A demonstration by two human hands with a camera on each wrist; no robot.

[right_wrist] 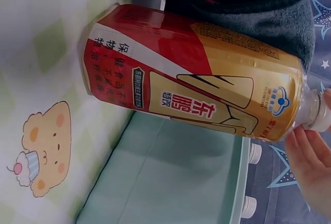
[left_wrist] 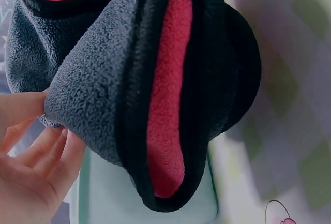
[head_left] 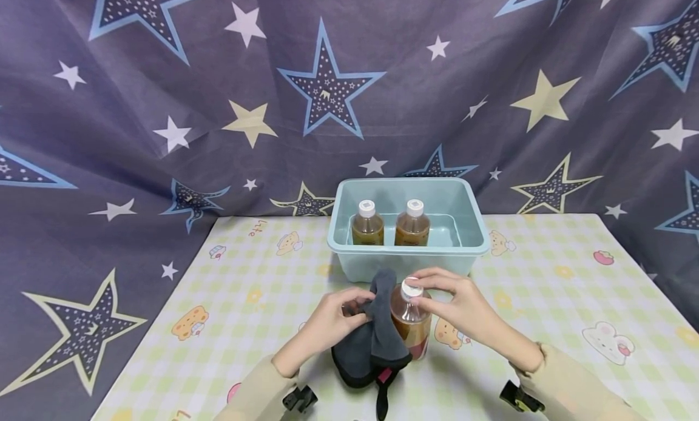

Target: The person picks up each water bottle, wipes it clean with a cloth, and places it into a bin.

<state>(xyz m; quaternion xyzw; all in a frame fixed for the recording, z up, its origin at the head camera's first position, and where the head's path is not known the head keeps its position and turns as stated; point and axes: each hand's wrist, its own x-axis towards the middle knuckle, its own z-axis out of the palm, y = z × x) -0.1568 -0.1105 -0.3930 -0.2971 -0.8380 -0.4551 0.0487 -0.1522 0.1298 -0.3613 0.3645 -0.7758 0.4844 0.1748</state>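
A bottle (head_left: 411, 327) with a gold and red label (right_wrist: 181, 79) stands upright on the table in front of a light blue bin. Fingers and thumb of my right hand (head_left: 459, 296) pinch its white cap (head_left: 412, 287). Just left of the bottle, my left hand (head_left: 334, 321) pinches a folded dark grey cloth (head_left: 377, 330) with black edging and pink lining, which appears against the bottle's side. In the left wrist view, the cloth (left_wrist: 98, 79) hangs from the thumb and fingertips. The right wrist view shows the cap gripped at the frame's edge.
The light blue bin (head_left: 404, 258) stands at the table's back, holding two white-capped bottles (head_left: 368, 227) side by side. A checked tablecloth (head_left: 246, 324) with cartoon prints covers the table. Behind it hangs a dark curtain (head_left: 415, 105) with stars.
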